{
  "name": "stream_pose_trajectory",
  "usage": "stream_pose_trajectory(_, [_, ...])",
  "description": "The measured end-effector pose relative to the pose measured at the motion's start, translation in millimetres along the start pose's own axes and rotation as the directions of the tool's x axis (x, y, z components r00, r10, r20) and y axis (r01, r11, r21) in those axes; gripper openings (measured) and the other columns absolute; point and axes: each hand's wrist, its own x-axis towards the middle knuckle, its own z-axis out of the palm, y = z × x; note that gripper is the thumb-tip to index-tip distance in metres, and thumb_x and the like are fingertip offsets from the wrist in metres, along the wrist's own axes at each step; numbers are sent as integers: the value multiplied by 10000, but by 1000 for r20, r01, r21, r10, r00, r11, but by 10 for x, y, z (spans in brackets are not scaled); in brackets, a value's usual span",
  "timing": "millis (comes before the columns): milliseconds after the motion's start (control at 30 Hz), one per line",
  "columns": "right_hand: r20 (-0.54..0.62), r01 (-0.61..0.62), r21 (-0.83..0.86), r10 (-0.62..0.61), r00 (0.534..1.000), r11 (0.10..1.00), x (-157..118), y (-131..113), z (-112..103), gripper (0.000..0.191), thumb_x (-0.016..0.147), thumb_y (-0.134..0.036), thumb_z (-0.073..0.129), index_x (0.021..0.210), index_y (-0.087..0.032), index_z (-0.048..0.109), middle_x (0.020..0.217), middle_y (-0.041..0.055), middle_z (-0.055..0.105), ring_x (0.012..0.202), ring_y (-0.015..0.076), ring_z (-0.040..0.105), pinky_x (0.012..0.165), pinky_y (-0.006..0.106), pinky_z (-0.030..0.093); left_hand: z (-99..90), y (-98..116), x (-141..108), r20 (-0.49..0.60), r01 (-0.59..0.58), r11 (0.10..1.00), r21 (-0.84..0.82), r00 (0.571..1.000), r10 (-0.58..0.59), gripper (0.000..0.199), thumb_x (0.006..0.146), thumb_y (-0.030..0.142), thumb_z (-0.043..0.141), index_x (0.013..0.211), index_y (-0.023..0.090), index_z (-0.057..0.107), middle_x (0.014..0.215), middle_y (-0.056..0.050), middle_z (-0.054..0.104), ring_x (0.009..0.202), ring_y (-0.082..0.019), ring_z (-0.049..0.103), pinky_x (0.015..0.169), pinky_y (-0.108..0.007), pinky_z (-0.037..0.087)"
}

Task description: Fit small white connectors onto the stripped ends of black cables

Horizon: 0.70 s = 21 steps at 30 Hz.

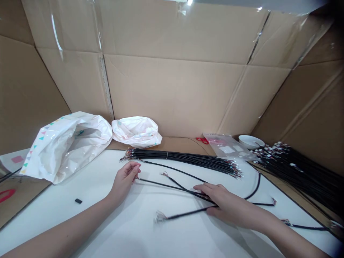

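Observation:
My left hand (125, 181) is closed in a pinch at the thin wire end of a black cable (161, 184), left of the table's middle. To the right, my right hand (231, 206) curls over several black cables that cross beneath its fingers; the palm hides where they meet. One cable (185, 214) points to the lower left, its frayed wire end blurred. Another short wire end (165, 174) lies between the hands. Beyond them rests a tied bundle of black cables (185, 159) with colored wire tips at both ends.
Two white plastic bags (72, 143) stand at the back left. A small black piece (78, 201) lies on the white table (107, 236). At the right are a white bowl (249, 142), a clear bag (228, 145) and a heap of black cables (309, 175). Cardboard walls surround the table.

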Motion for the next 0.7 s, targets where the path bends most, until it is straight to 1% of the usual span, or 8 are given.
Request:
stream_pose_trajectory(67, [-44, 28, -23, -29, 999, 999, 12, -7, 0, 453, 764, -115, 440, 1188, -267, 484, 1118, 54, 542, 1012, 230, 477, 836, 331, 386, 1, 16, -11, 19, 5, 1000, -7, 1000, -5, 315, 770, 459, 529, 889, 167, 546, 729, -6, 505, 587, -104, 427, 486, -197, 324])
stream_pose_trajectory(167, [-80, 32, -82, -39, 996, 996, 44, -57, 17, 345, 805, -74, 337, 1036, -210, 555, 1004, 58, 582, 935, 200, 510, 814, 309, 390, -8, 41, -24, -2, -4, 1000, 12, 1000, 4, 344, 808, 491, 452, 882, 172, 560, 742, -10, 498, 595, -105, 403, 498, -204, 322])
stream_pose_trajectory(267, [-87, 31, -155, -45, 995, 987, 68, -114, 39, 360, 777, -17, 328, 1002, -170, 564, 978, 83, 572, 900, 181, 530, 796, 278, 388, -27, 48, -25, -49, -14, 999, 37, 999, 16, 369, 824, 506, 406, 869, 177, 566, 717, -2, 478, 579, -104, 390, 511, -214, 333])
stream_pose_trajectory(400, [-128, 11, -261, -45, 991, 965, 105, -150, -6, 406, 709, 49, 320, 982, -143, 551, 937, 92, 541, 773, 155, 540, 694, 243, 382, -43, 37, -8, -80, -15, 999, 33, 997, 18, 387, 827, 518, 384, 871, 179, 566, 713, 0, 476, 570, -102, 398, 503, -211, 340])
stream_pose_trajectory(500, [-173, -22, -340, -40, 984, 940, 148, -174, -152, 499, 600, 97, 311, 976, -138, 540, 946, 87, 516, 725, 144, 524, 633, 231, 359, -40, 40, 4, -101, -10, 1000, 4, 995, 11, 394, 814, 528, 397, 858, 174, 566, 704, 2, 473, 554, -98, 392, 484, -206, 339])
stream_pose_trajectory(567, [-219, -50, -353, -31, 975, 934, 179, -186, -288, 570, 538, 105, 303, 1000, -133, 536, 971, 91, 513, 739, 142, 527, 634, 228, 355, -38, 44, 13, -127, 3, 1000, -25, 992, -6, 391, 804, 530, 410, 856, 174, 563, 728, -3, 480, 570, -100, 407, 479, -201, 346])
stream_pose_trajectory(600, [-254, -56, -343, -36, 966, 938, 194, -186, -357, 581, 536, 103, 301, 1013, -130, 537, 978, 94, 520, 768, 145, 533, 653, 228, 361, -38, 44, 18, -139, 11, 999, -41, 990, -16, 387, 801, 528, 414, 861, 176, 562, 750, -8, 487, 583, -103, 417, 476, -200, 349])
stream_pose_trajectory(700, [-363, -55, -296, -59, 930, 954, 227, -158, -531, 533, 618, 85, 301, 1049, -124, 534, 955, 98, 564, 847, 159, 547, 711, 233, 382, -44, 35, 37, -164, 18, 996, -83, 986, -31, 372, 793, 517, 425, 871, 178, 558, 801, -18, 504, 600, -108, 436, 452, -198, 339])
